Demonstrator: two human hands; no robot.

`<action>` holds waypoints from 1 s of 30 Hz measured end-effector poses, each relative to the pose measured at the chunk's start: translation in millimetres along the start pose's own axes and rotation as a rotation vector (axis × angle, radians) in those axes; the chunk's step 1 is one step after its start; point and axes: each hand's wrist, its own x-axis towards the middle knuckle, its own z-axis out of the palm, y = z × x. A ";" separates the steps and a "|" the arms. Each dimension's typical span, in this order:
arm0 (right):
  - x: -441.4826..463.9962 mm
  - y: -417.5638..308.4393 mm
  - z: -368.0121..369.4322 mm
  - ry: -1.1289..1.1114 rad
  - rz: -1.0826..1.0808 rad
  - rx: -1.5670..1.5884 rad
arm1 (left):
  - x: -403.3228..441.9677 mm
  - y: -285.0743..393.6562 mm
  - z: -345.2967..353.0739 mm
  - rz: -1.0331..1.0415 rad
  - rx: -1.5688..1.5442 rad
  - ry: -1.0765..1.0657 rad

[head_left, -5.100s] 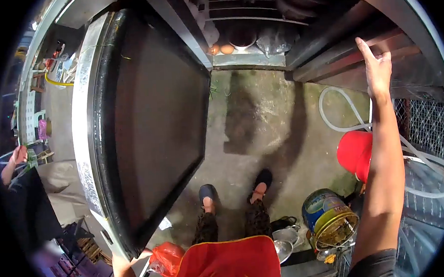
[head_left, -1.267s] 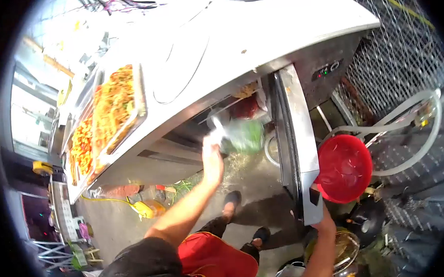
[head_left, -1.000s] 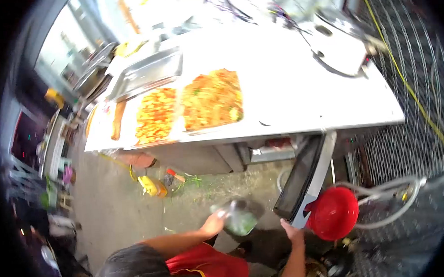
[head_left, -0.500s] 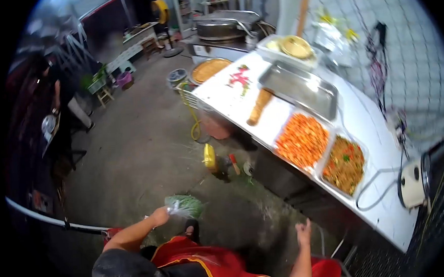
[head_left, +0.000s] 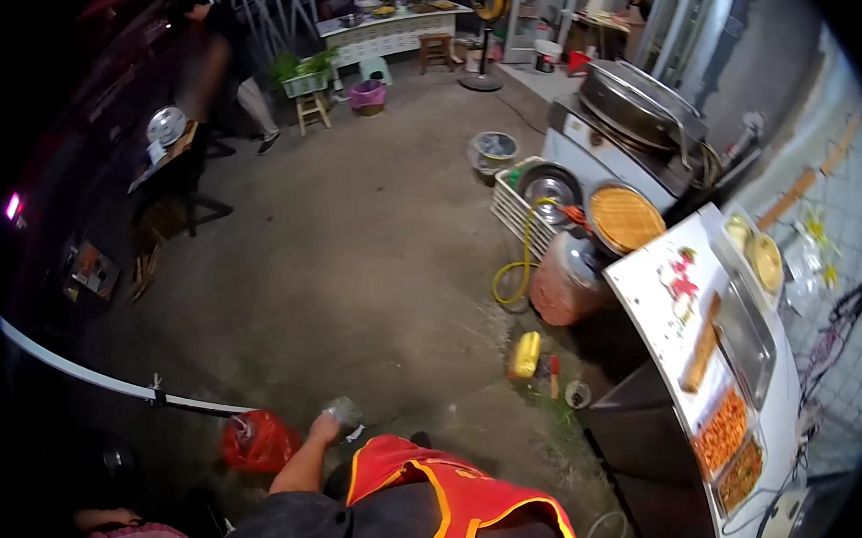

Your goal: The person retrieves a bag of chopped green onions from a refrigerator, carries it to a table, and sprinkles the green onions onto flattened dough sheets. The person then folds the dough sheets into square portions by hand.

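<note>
My left hand [head_left: 325, 428] is closed on a clear plastic bag [head_left: 344, 411] with green contents, held low in front of my red apron [head_left: 498, 492]. What the green contents are, I cannot make out now. Just left of that hand is a red plastic bag [head_left: 261, 442], at the end of a white rail [head_left: 79, 369]. My right hand does not show in the head view.
On the right, a white table [head_left: 648, 279] bears a metal tray [head_left: 746, 327], a wooden roller [head_left: 702, 348] and trays of orange food [head_left: 722, 434]. A gas cylinder [head_left: 571, 277], a crate [head_left: 520, 217] and a yellow jug [head_left: 525, 354] stand nearby. Another person [head_left: 239, 66] stands back left.
My view has swung left, so the table now lies farther right. My right hand has left the view. My left hand still holds the plastic bag, now near the red bag.
</note>
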 end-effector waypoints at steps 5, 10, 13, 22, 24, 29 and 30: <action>82.7 -171.9 -13.7 0.015 -0.158 -0.019 | 69.1 -40.9 -15.7 -0.207 -0.139 0.088; 198.6 -365.3 -46.3 -0.066 -0.247 0.104 | 136.6 -55.6 -21.0 -0.257 -0.095 0.004; 262.6 -468.0 -52.8 -0.102 -0.321 -0.078 | 162.8 -35.4 -37.4 -0.327 -0.037 0.003; 378.4 -861.5 -62.0 -0.185 -0.758 -0.279 | 330.4 -6.3 -152.3 -0.682 -0.583 0.260; 376.2 -951.1 -79.3 -0.312 -0.750 -0.107 | 388.7 9.3 -178.3 -0.595 -0.474 0.333; 509.8 -1048.7 -74.6 -0.162 -0.742 -0.206 | 555.9 72.3 -247.3 -0.596 -0.328 0.423; 562.1 -1036.4 -64.2 -0.121 -0.713 -0.240 | 607.6 76.6 -261.8 -0.537 -0.261 0.396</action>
